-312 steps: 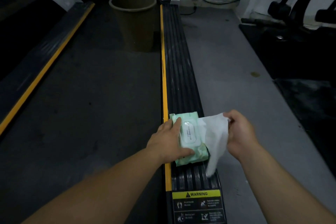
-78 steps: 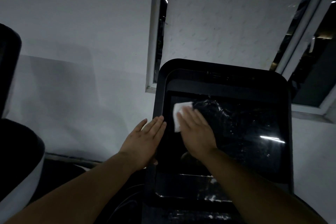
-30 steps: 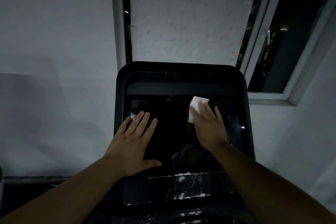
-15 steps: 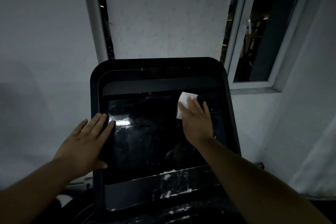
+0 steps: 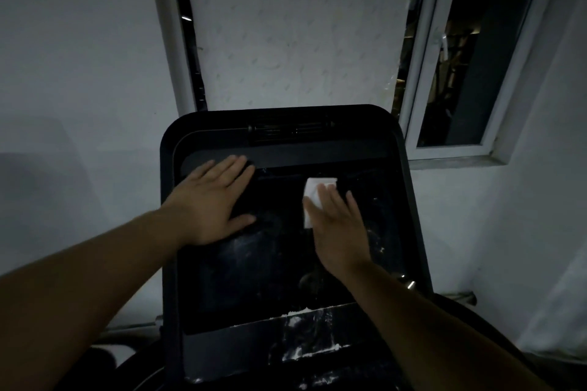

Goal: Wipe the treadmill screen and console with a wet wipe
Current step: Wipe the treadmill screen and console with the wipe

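Note:
The black treadmill console [image 5: 286,130] stands upright before me, its dark glossy screen [image 5: 270,263] filling most of it. My right hand [image 5: 338,225] lies flat on the upper right part of the screen and presses a folded white wet wipe [image 5: 313,197] against the glass; most of the wipe is hidden under the fingers. My left hand [image 5: 212,200] rests flat, fingers apart, on the screen's upper left part, with the fingertips on the dark band above the screen. It holds nothing.
White residue streaks [image 5: 305,336] mark the panel below the screen. Behind the console is a white wall [image 5: 79,73], a covered window pane [image 5: 295,28] and a white-framed window [image 5: 460,73] at the right.
My left hand has moved from the console's left edge up and rightwards onto the screen's upper left. My right hand stays on the wipe at the upper right. The camera view shifted slightly.

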### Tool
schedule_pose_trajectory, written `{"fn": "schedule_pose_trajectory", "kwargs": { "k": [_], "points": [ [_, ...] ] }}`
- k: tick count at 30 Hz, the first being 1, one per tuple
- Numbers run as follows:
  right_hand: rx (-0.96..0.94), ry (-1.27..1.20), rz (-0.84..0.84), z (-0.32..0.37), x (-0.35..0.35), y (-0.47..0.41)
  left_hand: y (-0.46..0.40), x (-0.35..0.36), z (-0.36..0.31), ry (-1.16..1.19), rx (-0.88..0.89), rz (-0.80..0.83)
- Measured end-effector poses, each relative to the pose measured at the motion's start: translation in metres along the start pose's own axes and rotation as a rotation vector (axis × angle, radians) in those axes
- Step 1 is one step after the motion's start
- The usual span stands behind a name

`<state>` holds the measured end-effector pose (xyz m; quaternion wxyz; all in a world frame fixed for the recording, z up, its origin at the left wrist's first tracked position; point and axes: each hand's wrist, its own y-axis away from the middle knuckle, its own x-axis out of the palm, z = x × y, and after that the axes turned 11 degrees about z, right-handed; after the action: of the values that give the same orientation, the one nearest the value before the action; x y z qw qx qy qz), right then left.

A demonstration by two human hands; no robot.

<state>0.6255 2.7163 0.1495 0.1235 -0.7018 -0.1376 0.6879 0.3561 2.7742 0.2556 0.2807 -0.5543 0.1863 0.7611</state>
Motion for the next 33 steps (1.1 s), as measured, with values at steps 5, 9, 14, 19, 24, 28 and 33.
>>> {"fn": "schedule_pose_trajectory", "kwargs": {
  "k": [5,9,14,19,24,28,33],
  "points": [
    [0.097,-0.071,-0.088,-0.026,0.007,0.014,-0.083,-0.054,-0.051,0.115,0.050,0.121],
    [0.091,-0.112,-0.132,-0.030,0.012,0.018,-0.110,-0.055,-0.073,0.081,0.073,0.196],
    [0.019,0.000,-0.095,-0.064,0.005,0.021,-0.109,-0.045,-0.070,-0.035,0.063,0.213],
    [0.177,-0.078,-0.104,-0.067,0.003,0.014,-0.109,-0.054,-0.071,-0.038,0.068,0.224],
    [-0.069,-0.051,-0.099,-0.058,-0.003,0.006,-0.116,-0.060,-0.052,-0.156,0.110,0.233],
    [0.137,-0.072,-0.090,-0.088,-0.011,0.005,-0.111,-0.065,-0.051,-0.239,0.124,0.267],
    [0.136,-0.169,-0.121,-0.045,-0.016,-0.007,-0.108,-0.070,-0.046,-0.330,0.161,0.258]
  ]
}}
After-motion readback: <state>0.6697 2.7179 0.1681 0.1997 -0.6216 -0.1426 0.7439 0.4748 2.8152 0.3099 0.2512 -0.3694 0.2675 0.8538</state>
